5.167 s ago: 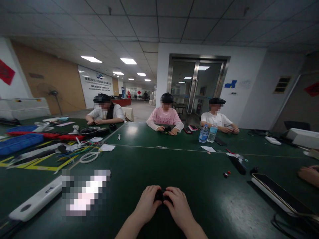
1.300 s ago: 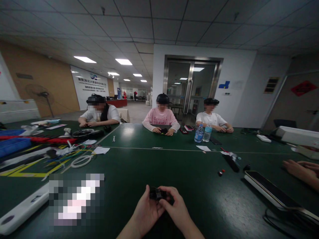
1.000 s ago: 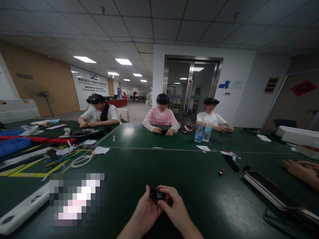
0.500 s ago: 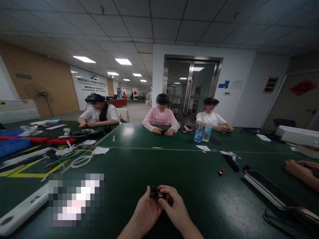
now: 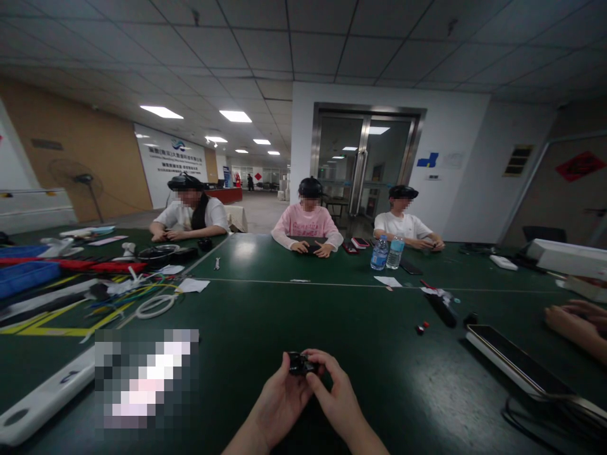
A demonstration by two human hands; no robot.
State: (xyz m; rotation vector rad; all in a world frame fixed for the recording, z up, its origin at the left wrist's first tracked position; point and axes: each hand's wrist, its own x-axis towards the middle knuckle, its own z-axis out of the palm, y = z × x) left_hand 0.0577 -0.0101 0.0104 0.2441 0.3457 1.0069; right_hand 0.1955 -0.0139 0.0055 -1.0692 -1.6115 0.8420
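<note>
A small, glossy black object is held between my two hands above the near middle of the table; its exact kind is unclear. My left hand is closed around its left side and underside, with the thumb along the left edge. From the right, my right hand pinches it, thumb in front and fingers behind. Part of the object is hidden by the right-hand fingers.
A white power strip-like bar lies at the near left, beside a blurred-out patch. Cables and a blue tray are farther left. A phone-like slab and a co-worker's hands are at right. Two bottles stand beyond.
The black object has tilted slightly in my fingers, showing more of its glossy face. My right fingers and thumb have shifted a little; both hands stay in about the same place.
</note>
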